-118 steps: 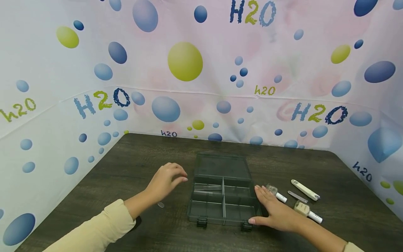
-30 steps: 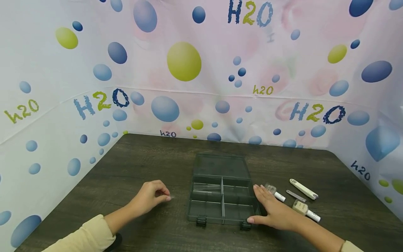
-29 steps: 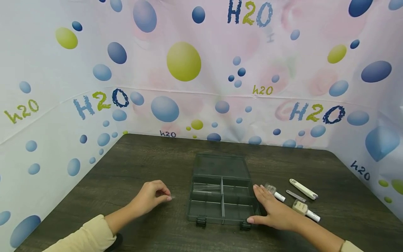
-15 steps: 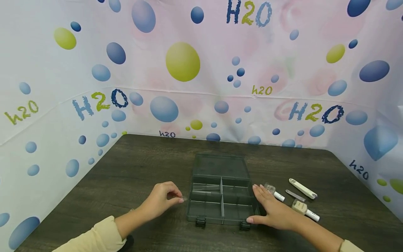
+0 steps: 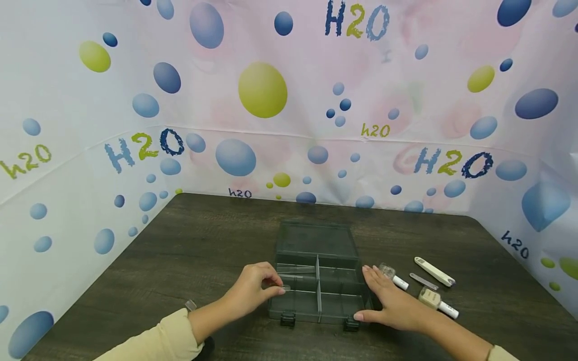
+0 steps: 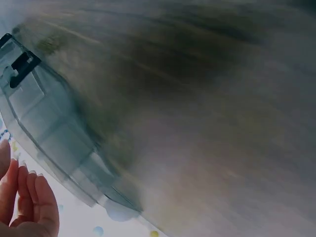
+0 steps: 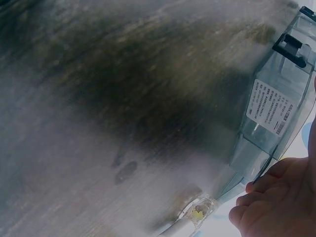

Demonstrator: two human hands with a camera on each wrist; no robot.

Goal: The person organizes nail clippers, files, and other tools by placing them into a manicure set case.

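Left hand (image 5: 255,287) pinching clear piece (image 5: 286,288)

At lower centre, the piece is hovering over the open box (image 5: 334,318), whose upper-left compartment (image 5: 310,277) is holding thin strips (image 5: 295,269); the right hand (image 5: 390,302), fingers extended, is touching its right side; bottles (image 5: 430,297) are lying lower right.

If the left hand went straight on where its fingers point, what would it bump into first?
Probably the thin, pale middle divider of the open, smoky-grey plastic box, though the left hand could pass above it; depth is unclear.
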